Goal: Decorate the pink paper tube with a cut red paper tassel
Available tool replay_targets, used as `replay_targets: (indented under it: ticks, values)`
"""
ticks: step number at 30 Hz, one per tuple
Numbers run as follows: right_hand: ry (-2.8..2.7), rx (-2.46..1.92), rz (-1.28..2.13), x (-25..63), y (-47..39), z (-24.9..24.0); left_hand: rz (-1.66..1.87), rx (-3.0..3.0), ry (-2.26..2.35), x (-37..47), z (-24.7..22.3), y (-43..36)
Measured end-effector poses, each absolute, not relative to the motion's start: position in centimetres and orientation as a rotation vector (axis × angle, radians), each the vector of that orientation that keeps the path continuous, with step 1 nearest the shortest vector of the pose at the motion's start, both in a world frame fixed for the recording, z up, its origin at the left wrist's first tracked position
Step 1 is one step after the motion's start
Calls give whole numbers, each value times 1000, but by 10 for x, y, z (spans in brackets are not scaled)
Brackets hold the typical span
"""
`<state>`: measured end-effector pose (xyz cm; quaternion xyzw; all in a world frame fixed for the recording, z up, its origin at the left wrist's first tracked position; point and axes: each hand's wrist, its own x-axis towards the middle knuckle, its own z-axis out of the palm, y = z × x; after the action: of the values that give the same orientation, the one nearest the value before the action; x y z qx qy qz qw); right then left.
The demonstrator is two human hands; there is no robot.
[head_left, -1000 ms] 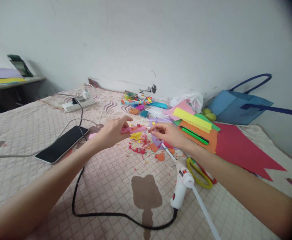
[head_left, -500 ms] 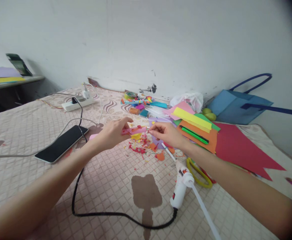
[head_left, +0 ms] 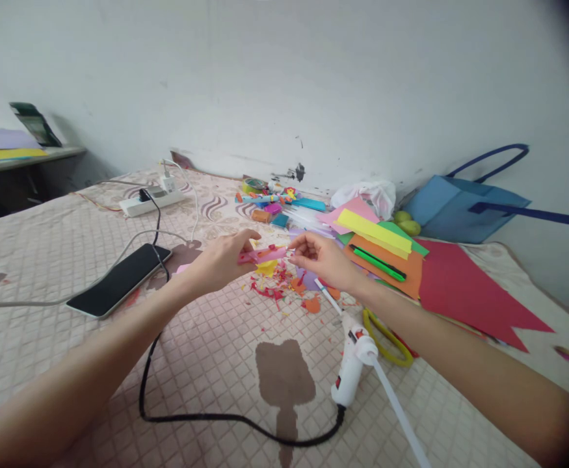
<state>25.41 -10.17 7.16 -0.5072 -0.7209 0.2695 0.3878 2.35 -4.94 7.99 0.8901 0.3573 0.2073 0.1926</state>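
My left hand (head_left: pixel 223 259) is closed on the left end of a pink paper strip (head_left: pixel 267 255), which has small red and orange pieces on it. The strip points right, above a pile of coloured paper scraps (head_left: pixel 272 286). At its far end is my right hand (head_left: pixel 316 257), thumb and forefinger slightly apart, the other fingers curled. Nothing clear shows between those fingertips. Just below my right hand, a white hot glue gun (head_left: pixel 350 367) lies on the quilted cover, a glue stick (head_left: pixel 401 413) jutting from its back.
On the left lie a phone (head_left: pixel 121 279) and a power strip (head_left: pixel 150 203). Coloured paper sheets (head_left: pixel 469 286), a green cutter (head_left: pixel 379 263) and yellow-handled scissors (head_left: pixel 389 344) are at the right. A blue bag (head_left: pixel 474 201) leans by the wall. The glue gun's black cord (head_left: pixel 206 416) loops across the front.
My right thumb and forefinger have parted a little at the strip's right end. My left hand still holds the strip in nearly the same place.
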Motion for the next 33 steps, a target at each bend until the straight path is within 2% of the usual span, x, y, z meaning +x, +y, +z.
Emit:
replay_targets:
  ticks: [14,25,33]
  values:
    - [-1785,-1251,737,248,-102,72,562,2502,1058,22,80,-52]
    - [-1675,-1287,783,255,-97,66,369,2745,1531,14,59,-35]
    - [-1433,-1255,894,262,-85,71,547,2693,1907,11,75,-20]
